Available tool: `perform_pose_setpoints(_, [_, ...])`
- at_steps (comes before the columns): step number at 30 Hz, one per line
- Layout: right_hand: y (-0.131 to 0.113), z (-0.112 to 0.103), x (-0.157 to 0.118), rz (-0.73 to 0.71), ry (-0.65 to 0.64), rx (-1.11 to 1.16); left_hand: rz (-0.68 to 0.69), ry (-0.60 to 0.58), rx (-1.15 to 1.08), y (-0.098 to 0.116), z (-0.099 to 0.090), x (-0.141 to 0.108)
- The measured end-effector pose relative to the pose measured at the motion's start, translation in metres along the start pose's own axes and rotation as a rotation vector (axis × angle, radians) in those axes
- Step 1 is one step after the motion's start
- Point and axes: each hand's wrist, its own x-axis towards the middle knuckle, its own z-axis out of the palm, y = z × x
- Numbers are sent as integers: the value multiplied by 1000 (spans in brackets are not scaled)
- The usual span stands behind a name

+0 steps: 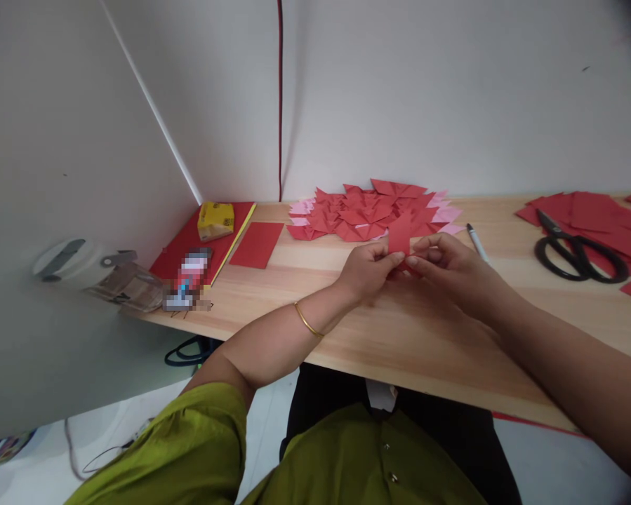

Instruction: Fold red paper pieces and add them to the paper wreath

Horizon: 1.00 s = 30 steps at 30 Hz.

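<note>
Both left hand (365,270) and right hand (452,270) pinch one narrow red paper strip (399,233) near its lower end, in front of the heap of folded red and pink papers (341,214). It seems light, easily creased; gentle edge hold should suit.

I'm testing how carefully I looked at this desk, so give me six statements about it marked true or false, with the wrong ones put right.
1. The left grip holds the red strip. True.
2. The pen lies between the folded pile and the black scissors. True.
3. The right grip is on the black scissors. False: it is at the red strip.
4. The yellow packet lies on the folded pile. False: it is on the large red sheet.
5. The black scissors partly overlap the red papers. True.
6. The bangle is on the right arm. False: it is on the left.
</note>
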Motion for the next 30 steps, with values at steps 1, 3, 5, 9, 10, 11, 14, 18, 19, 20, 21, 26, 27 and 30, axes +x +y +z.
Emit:
perform_pose_setpoints(1, [1, 0, 0, 17, -8, 12, 11, 4, 14, -1, -1, 0])
perform_pose_setpoints(3, [1, 0, 0, 16, -21, -8, 30, 5, 50, -1, -1, 1])
perform_pose_setpoints(5, [-1, 0, 0, -18, -36, -25, 39, -3, 54, -1, -1, 0])
perform_pose_setpoints(9, [-4, 0, -1, -56, -75, -22, 17, 3, -26, -1, 1, 0])
perform_pose_setpoints(10, [-5, 0, -2, -45, -90, -11, -1, 5, -44, -1, 1, 0])
perform_pose_setpoints(11, [-5, 0, -2, -31, -102, 4, -26, 5, -64, -1, 1, 1])
perform_pose_setpoints(14, [-5, 1, -2, -3, -89, 20, -110, 8, -168, 0, 0, 1])
perform_pose_setpoints(18, [-8, 4, -1, -15, -39, 79, -130, 24, -312, 4, 0, 2])
perform_pose_setpoints(19, [-9, 5, 0, -15, -31, 97, -124, 15, -319, 5, -1, 2])
perform_pose_setpoints(20, [-10, 5, 0, -19, -34, 114, -117, 6, -315, 5, -1, 2])
perform_pose_setpoints(21, [-11, 4, 0, -30, -45, 130, -105, 2, -299, 5, -1, 2])
perform_pose_setpoints(26, [-13, -1, -2, -58, -115, 139, -14, 6, -57, 5, -5, 3])
perform_pose_setpoints(27, [-12, -2, -2, -57, -98, 117, -7, -1, -25, 5, -6, 3])
perform_pose_setpoints(30, [-8, -4, -1, -37, -49, 59, -3, -15, -4, 6, -6, 3])
